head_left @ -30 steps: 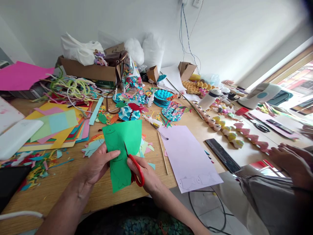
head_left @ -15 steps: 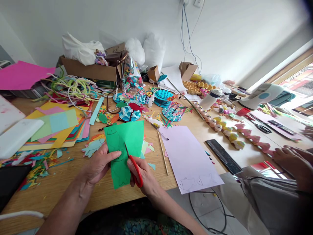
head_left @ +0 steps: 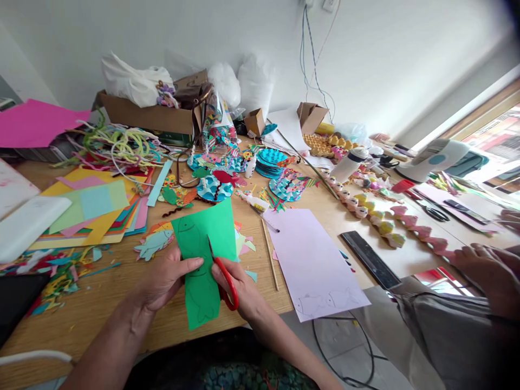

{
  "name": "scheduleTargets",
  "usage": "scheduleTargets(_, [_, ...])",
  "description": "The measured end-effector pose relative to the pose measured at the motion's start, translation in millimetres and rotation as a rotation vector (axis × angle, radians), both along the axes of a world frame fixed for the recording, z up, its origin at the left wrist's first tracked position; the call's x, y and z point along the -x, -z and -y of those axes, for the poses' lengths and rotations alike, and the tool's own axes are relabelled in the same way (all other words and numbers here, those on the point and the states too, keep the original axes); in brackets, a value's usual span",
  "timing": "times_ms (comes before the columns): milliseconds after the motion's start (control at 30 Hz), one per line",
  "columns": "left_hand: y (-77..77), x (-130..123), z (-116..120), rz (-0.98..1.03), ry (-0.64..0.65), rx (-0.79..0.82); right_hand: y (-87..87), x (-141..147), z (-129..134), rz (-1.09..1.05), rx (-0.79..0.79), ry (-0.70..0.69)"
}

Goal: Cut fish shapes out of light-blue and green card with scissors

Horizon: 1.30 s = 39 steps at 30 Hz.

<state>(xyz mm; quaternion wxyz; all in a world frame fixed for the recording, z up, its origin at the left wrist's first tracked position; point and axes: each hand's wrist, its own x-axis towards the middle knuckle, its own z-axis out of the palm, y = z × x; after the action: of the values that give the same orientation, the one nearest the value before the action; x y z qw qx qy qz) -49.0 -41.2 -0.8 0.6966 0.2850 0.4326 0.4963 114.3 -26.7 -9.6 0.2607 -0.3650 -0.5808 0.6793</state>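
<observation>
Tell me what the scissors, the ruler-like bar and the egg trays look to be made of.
Scissors: glossy red plastic handles, dark metal blades.
Bar: dark and shiny; plastic or coated metal, unclear.
Egg trays: probably molded paper pulp, given their matte yellowish cups.

No text, label, brand, number or sign is showing clearly enough to be read. The small white bottle (head_left: 260, 203) lying mid-table is bearing yellowish marks too small to make out. The dark green lower side of the cardboard box (head_left: 150, 115) by the wall is showing no readable lettering. Beyond the window (head_left: 504, 129) at the far right, red and pale shapes are appearing too blurred to read.
</observation>
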Motion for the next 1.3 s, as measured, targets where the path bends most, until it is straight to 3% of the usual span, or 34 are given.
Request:
scheduleTargets(200, [-1.4, 0, 1, 0.014, 0.050, 0.023, 0.3, 0, -4, 0.043, 0.015, -0.026])
scheduleTargets(333, [-3.7, 1, 2, -0.057, 0.014, 0.004, 4.1, -1, -4, 0.012, 0.031, -0.008])
scheduleTargets(533, [-10.0, 1, -1, -0.198, -0.321, -0.097, 7.4, -1, -3, 0.007, -0.069, -0.006])
scheduleTargets(600, [-10.8, 0, -2, -0.224, -0.361, -0.115, 6.8, 0, -2, 0.038, -0.106, -0.009])
scheduleTargets(867, [-20.1, -1, 0, -0.219, -0.244, -0.062, -2.9, -3, -3, 0.052, -0.125, -0.064])
scheduleTargets(1300, [-25.1, 4, 4, -0.296, -0.215, -0.090, -9.9, 3, 1, 0.103, -0.208, -0.007])
